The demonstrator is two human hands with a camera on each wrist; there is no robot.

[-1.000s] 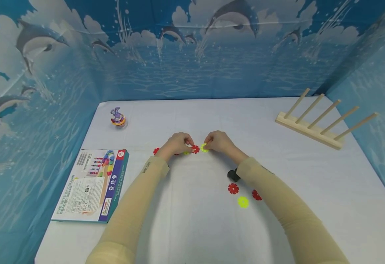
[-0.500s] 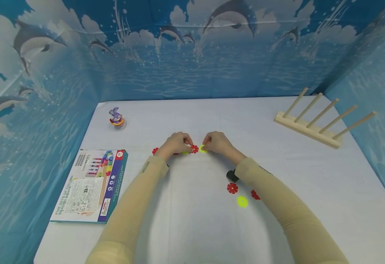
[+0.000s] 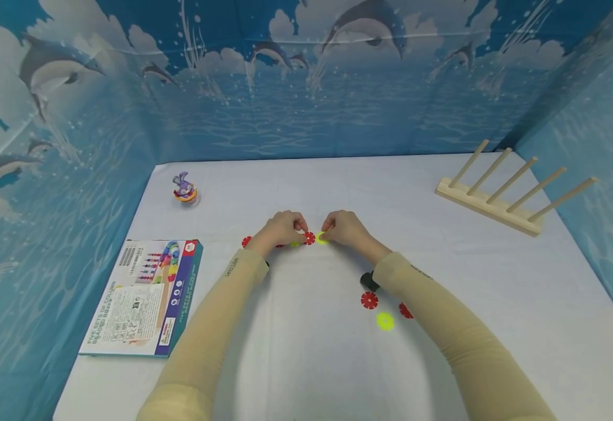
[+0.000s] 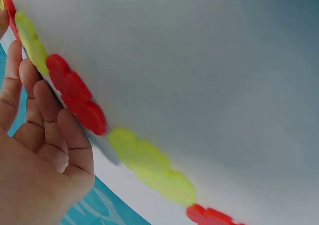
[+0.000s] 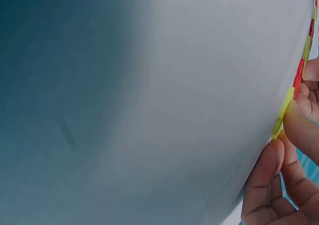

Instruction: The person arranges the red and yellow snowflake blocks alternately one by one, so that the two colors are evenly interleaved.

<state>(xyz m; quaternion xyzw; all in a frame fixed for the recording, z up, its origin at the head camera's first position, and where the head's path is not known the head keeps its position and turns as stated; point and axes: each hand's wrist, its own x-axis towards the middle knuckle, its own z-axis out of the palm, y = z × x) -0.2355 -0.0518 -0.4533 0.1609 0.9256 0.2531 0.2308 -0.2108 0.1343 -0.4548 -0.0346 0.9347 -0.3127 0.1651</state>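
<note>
My left hand [image 3: 281, 228] pinches a red notched plastic disc [image 3: 309, 238] at the right end of a row of alternating red and yellow discs. In the head view the hand covers much of this row. The left wrist view shows its yellow disc [image 4: 152, 162] and red disc [image 4: 77, 95] joined edge to edge on the white cloth. My right hand [image 3: 348, 228] pinches a yellow notched disc [image 3: 321, 238] between thumb and fingers. Seen from the right wrist, this yellow disc [image 5: 284, 110] stands right at the edge of the red disc [image 5: 298, 78].
Loose discs lie near the right forearm: one red disc [image 3: 369, 300], a yellow disc [image 3: 385, 321] and another red, partly under the sleeve. A black object [image 3: 369, 282] is beside the cuff. Around these are a box [image 3: 140, 298], a bunny toy [image 3: 184, 187] and a wooden peg rack [image 3: 487, 206].
The right hand has brought the yellow disc slightly left, closer to the red disc. The left hand keeps its hold, and the head view has shifted a little.
</note>
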